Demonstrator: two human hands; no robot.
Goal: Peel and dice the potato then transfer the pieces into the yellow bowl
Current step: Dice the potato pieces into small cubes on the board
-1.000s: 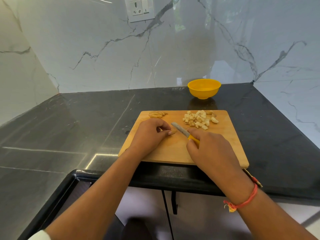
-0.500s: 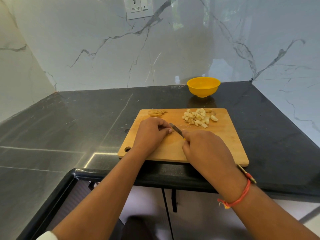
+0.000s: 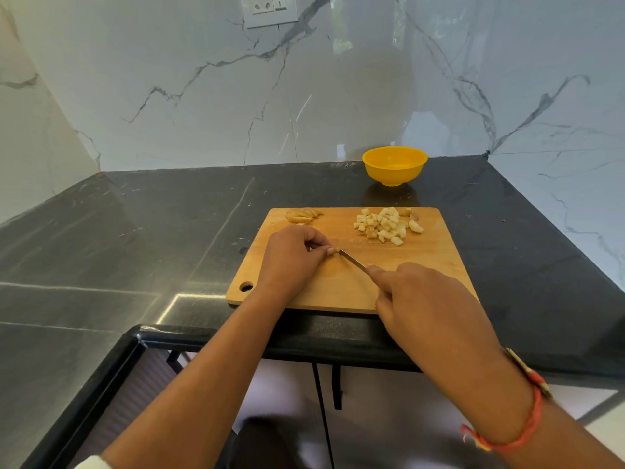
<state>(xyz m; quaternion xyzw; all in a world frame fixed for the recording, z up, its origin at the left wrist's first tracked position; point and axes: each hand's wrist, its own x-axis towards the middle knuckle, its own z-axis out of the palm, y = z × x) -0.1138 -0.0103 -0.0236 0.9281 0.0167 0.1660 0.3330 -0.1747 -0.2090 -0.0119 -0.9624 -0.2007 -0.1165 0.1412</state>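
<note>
Pinching a potato piece [image 3: 336, 249], the left hand [image 3: 291, 260] rests on the board [image 3: 429, 262]; right hand [image 3: 422, 299] grips the knife [image 3: 352, 259].

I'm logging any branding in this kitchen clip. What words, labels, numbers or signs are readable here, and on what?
No text can be read.
Switch plate: no legible marking.
Pale marks on the countertop back edge, left of the yellow bowl: too blurred to read.
Cutting board, knife: no marking shows.
</note>
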